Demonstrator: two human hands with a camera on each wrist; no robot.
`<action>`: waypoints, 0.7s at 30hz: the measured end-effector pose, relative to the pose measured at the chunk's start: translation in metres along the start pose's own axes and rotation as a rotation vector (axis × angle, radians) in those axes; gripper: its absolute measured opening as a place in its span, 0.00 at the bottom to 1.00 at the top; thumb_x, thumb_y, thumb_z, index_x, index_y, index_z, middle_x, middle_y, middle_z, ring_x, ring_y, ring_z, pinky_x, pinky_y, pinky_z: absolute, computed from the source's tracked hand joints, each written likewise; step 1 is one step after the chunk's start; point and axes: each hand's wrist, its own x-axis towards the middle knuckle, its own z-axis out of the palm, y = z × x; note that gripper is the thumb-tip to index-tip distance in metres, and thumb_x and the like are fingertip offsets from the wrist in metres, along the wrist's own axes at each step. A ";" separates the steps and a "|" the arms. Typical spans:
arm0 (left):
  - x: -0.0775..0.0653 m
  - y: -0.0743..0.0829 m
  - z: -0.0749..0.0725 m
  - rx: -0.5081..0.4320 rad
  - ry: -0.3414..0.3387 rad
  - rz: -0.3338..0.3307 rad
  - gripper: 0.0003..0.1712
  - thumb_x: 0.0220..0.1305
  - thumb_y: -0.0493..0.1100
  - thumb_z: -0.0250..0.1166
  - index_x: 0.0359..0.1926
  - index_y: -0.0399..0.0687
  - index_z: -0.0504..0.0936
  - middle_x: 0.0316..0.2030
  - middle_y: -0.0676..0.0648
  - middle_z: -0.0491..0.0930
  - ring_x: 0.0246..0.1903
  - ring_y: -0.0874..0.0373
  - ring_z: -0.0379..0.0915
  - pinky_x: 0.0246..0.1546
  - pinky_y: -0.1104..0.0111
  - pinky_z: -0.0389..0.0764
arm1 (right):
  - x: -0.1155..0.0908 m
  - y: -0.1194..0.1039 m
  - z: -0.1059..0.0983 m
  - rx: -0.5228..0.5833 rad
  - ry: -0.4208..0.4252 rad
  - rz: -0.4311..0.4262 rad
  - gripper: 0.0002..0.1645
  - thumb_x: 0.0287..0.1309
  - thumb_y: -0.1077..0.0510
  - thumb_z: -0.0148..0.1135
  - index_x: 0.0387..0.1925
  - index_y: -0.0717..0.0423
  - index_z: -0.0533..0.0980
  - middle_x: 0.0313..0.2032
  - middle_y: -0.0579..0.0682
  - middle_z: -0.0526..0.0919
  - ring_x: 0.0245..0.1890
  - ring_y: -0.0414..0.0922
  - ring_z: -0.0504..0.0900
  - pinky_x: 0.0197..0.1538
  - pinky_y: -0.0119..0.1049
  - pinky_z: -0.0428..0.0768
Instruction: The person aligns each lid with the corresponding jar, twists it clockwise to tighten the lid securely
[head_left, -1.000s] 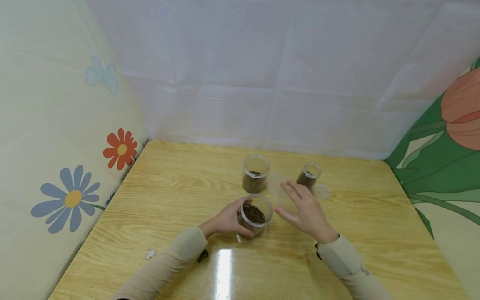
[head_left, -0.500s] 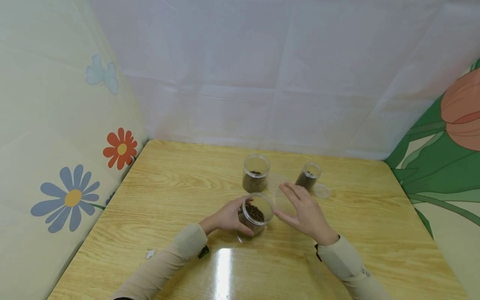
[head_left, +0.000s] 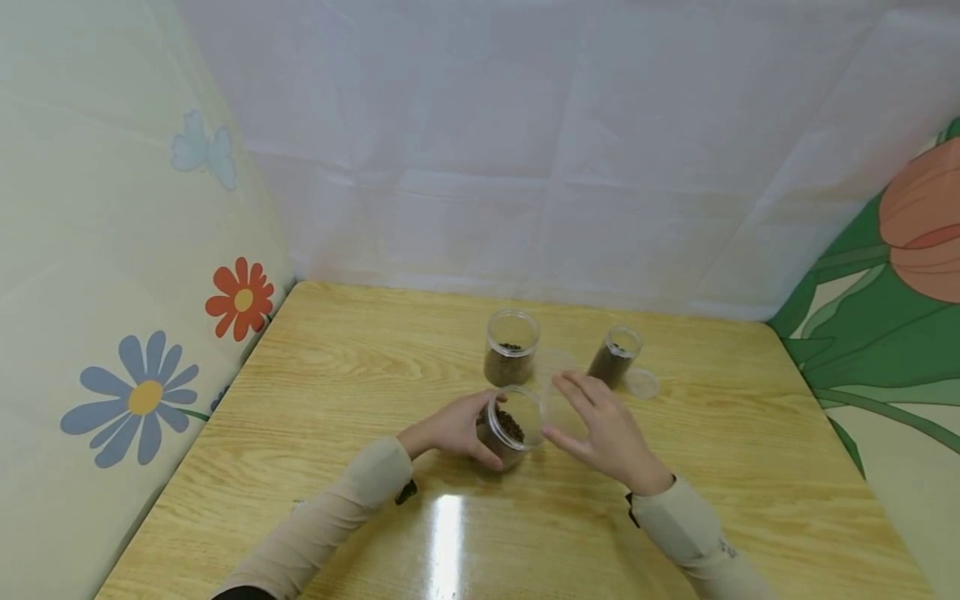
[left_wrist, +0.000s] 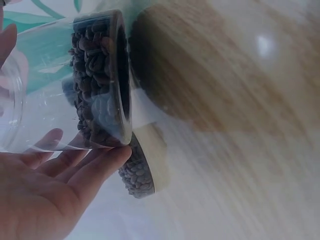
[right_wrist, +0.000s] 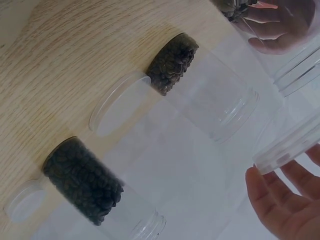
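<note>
My left fingers [left_wrist: 100,172] curl round a clear jar [left_wrist: 50,100] of beans [left_wrist: 92,82]; my right fingers [right_wrist: 259,189] pinch a lid [right_wrist: 290,145] just beside it.

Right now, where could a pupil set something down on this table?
Bare table lies left of the rear bean jar and right of the small lid. The middle is crowded: the left hand grips the front bean jar, the right hand holds a clear lid, with the narrow jar and larger loose lid behind.

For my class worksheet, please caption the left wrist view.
A left hand grips a clear jar of dark beans, another jar behind.
</note>
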 end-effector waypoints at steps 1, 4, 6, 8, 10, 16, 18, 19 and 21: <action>0.000 0.001 -0.001 0.003 -0.005 -0.003 0.56 0.34 0.52 0.78 0.62 0.36 0.60 0.56 0.39 0.69 0.54 0.47 0.67 0.54 0.61 0.69 | 0.000 0.000 0.000 0.008 -0.007 -0.001 0.44 0.59 0.31 0.43 0.55 0.67 0.69 0.50 0.64 0.73 0.48 0.59 0.72 0.48 0.55 0.72; 0.001 0.003 -0.004 0.002 -0.017 -0.002 0.55 0.33 0.51 0.78 0.61 0.34 0.61 0.56 0.39 0.69 0.55 0.48 0.67 0.54 0.62 0.69 | 0.000 -0.001 0.001 0.028 -0.032 -0.004 0.43 0.59 0.32 0.43 0.56 0.66 0.68 0.51 0.63 0.72 0.50 0.58 0.71 0.50 0.55 0.71; 0.002 0.005 -0.005 0.001 -0.023 -0.001 0.55 0.33 0.50 0.78 0.61 0.34 0.61 0.56 0.40 0.69 0.55 0.48 0.67 0.54 0.64 0.69 | 0.001 -0.001 0.002 0.043 -0.051 -0.006 0.43 0.59 0.32 0.44 0.57 0.65 0.68 0.51 0.62 0.72 0.51 0.57 0.70 0.52 0.54 0.70; 0.003 0.005 -0.006 0.005 -0.025 -0.002 0.54 0.33 0.49 0.79 0.60 0.35 0.62 0.55 0.41 0.70 0.54 0.49 0.67 0.54 0.65 0.69 | 0.002 -0.002 0.003 0.056 -0.067 -0.008 0.43 0.59 0.32 0.44 0.57 0.65 0.67 0.52 0.62 0.71 0.52 0.56 0.70 0.52 0.54 0.70; 0.003 0.006 -0.007 0.018 -0.028 -0.007 0.53 0.32 0.50 0.79 0.60 0.37 0.63 0.54 0.43 0.71 0.54 0.51 0.67 0.54 0.65 0.69 | 0.004 -0.004 0.004 0.066 -0.074 -0.013 0.43 0.58 0.32 0.44 0.57 0.64 0.67 0.52 0.62 0.71 0.52 0.56 0.70 0.52 0.54 0.70; 0.006 0.004 -0.008 0.053 -0.033 -0.011 0.53 0.31 0.51 0.79 0.59 0.40 0.64 0.53 0.44 0.72 0.52 0.53 0.68 0.53 0.65 0.69 | 0.008 -0.008 0.008 0.079 -0.103 -0.025 0.44 0.58 0.31 0.43 0.59 0.64 0.66 0.53 0.61 0.71 0.53 0.55 0.70 0.53 0.52 0.70; 0.007 0.003 -0.008 0.049 -0.035 -0.006 0.53 0.31 0.51 0.79 0.59 0.40 0.64 0.53 0.45 0.72 0.52 0.54 0.69 0.53 0.66 0.69 | 0.010 -0.009 0.010 0.088 -0.116 -0.028 0.44 0.58 0.31 0.44 0.59 0.63 0.66 0.54 0.60 0.71 0.53 0.55 0.70 0.53 0.52 0.70; 0.007 0.003 -0.008 0.046 -0.035 -0.002 0.52 0.31 0.50 0.79 0.59 0.41 0.65 0.53 0.46 0.72 0.52 0.55 0.69 0.53 0.66 0.69 | 0.010 -0.010 0.011 0.096 -0.118 -0.029 0.43 0.58 0.32 0.45 0.60 0.63 0.66 0.54 0.60 0.70 0.53 0.55 0.70 0.53 0.51 0.70; 0.008 0.002 -0.008 0.034 -0.040 0.005 0.50 0.31 0.49 0.79 0.58 0.43 0.65 0.52 0.48 0.73 0.51 0.56 0.69 0.52 0.68 0.69 | 0.012 -0.011 0.012 0.105 -0.118 -0.034 0.43 0.58 0.32 0.45 0.59 0.63 0.66 0.55 0.60 0.70 0.53 0.56 0.70 0.53 0.51 0.70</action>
